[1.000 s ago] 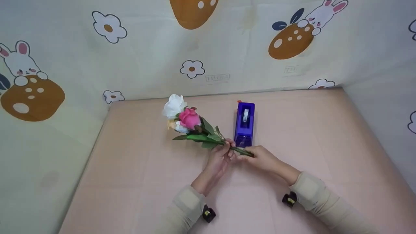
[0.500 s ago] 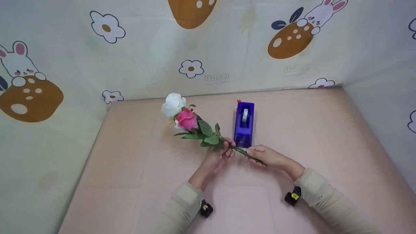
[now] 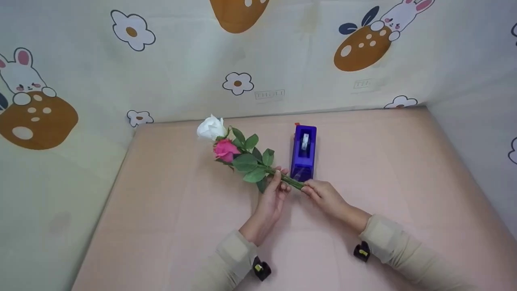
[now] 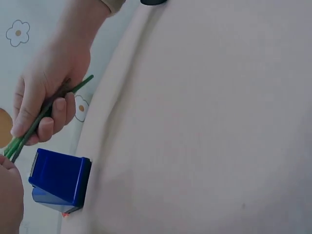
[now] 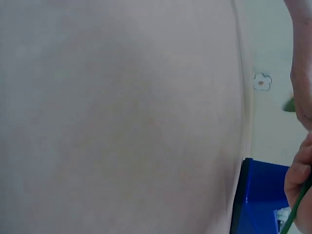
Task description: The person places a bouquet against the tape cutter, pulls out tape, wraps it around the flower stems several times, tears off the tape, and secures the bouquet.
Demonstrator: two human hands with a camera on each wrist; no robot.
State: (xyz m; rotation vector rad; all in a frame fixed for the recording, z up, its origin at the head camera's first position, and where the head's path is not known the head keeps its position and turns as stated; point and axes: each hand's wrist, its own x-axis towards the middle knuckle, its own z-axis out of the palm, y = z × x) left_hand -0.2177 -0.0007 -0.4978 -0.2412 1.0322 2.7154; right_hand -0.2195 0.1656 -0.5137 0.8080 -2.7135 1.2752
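A bunch of flowers slants across the head view, with a white rose and a pink rose at its upper left end. Green leaves spread below the blooms. My left hand holds the green stems just under the leaves, thumb on top. Farther down, my right hand grips the stem ends, its fingers curled round them in the left wrist view. Right behind the stems stands a blue tape dispenser with a tape roll in it; neither hand appears to hold it.
A pale pink cloth covers the table. Light fabric walls printed with rabbits and flowers rise behind and at both sides. Black wrist cameras sit at both sleeves.
The bunch has turned about its stems: more leaves face up, and the yellow and second pale blooms are out of sight. My right hand slid out along the stems, then came back left.
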